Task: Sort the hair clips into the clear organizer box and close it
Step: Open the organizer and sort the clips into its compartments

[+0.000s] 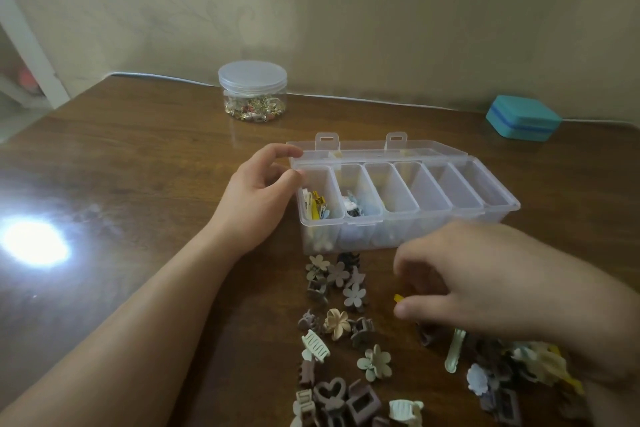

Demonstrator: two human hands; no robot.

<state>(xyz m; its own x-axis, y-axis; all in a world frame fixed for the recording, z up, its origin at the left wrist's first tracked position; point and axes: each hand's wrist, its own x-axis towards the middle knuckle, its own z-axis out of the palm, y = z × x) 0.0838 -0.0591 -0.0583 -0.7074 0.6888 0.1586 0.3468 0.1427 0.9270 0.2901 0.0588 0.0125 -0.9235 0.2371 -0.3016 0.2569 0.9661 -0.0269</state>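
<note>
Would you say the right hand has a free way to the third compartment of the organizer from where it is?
Probably yes: the lid lies open behind the organizer, the third compartment looks empty, and nothing stands between it and the right hand.

Left hand loosely curled; right hand blurred, fingers pinching.

The right hand is motion-blurred, so its grip on the small yellow clip is unclear. Brown plastic clips get cut off along the bottom edge.
</note>
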